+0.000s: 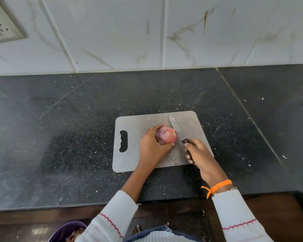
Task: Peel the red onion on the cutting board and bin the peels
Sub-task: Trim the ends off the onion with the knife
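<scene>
Two hands are at work over the grey cutting board, and the single head view looks straight down on them. The red onion sits near the middle of the board, lying on its side with one trimmed-looking end turned toward the knife. The left hand cups it from the left, fingers curled over the top and thumb tucked along the near side, so the bulb is pinned against the board. The right hand has its fingers wrapped round the dark handle, and the blade lies just beside the onion's right end; I cannot tell whether the edge is touching it. Most of the skin appears to be on, so I judge the peeling has barely begun. An onion like this should be light and firm, but round and inclined to roll, and its dry outer skin is thin, brittle and slick over the flesh, likely to tear off in scraps. The best hold is probably the one shown, across the widest part, with the peel lifted from a cut end where a loose edge offers itself. Down at the lower left edge, on the floor below the black counter, a purple bin shows, with what look like scraps inside.
</scene>
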